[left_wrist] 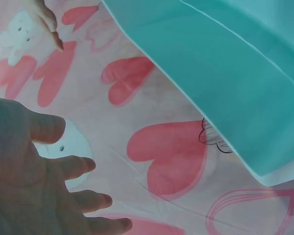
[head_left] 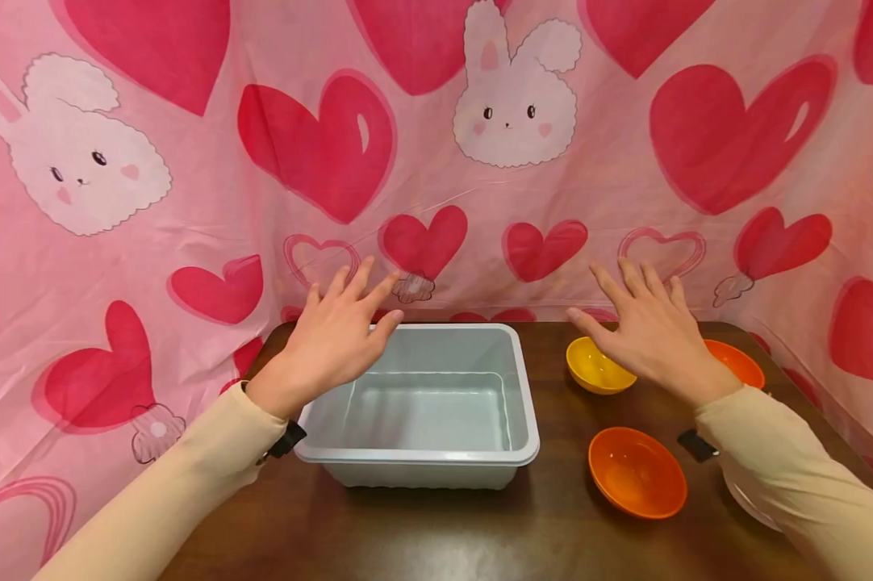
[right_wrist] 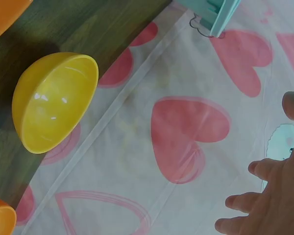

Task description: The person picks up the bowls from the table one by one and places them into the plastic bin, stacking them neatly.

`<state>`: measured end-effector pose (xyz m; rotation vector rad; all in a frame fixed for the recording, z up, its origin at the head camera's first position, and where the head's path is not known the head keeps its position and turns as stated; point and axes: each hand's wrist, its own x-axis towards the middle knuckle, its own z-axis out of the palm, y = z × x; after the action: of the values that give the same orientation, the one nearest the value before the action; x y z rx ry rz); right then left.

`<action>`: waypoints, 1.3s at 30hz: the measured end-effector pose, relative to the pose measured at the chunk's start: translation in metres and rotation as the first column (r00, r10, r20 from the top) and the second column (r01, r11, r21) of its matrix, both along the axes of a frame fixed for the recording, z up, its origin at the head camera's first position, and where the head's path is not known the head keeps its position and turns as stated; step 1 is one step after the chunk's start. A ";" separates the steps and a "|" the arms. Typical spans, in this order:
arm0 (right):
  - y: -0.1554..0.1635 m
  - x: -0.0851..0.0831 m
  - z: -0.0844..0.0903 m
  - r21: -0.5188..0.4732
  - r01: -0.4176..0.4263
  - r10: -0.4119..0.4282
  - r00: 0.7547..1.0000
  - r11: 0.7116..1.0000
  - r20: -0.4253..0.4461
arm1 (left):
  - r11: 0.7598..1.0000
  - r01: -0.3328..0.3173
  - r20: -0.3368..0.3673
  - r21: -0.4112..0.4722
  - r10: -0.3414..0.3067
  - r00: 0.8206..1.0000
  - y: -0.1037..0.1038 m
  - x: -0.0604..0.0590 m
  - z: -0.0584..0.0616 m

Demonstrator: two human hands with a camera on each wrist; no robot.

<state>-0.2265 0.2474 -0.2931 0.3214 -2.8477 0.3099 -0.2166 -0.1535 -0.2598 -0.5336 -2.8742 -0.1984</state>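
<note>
Below, grey tub [head_left: 436, 403] and yellow bowl [head_left: 596, 367] sit under spread hands [head_left: 335, 339].

Head looks down; wrist views (close) share backdrop [head_left: 436, 161].

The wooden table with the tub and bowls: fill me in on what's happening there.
A person holds both hands spread in the air, gripping nothing. The left hand hovers over the pale grey plastic tub; the right hand hovers above the yellow plastic bowl. Two orange plastic bowls sit nearby on the dark wooden table.
</note>
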 end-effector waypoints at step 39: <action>-0.008 0.034 -0.006 -0.061 -0.020 0.015 0.997 0.998 -0.076 | 0.976 0.002 0.035 0.218 -0.010 0.999 -0.048 0.027 -0.008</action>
<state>-0.1925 0.2398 -0.2988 0.3381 -2.7565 0.3799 -0.1891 -0.2018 -0.2680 -0.5006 -2.8365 -0.5227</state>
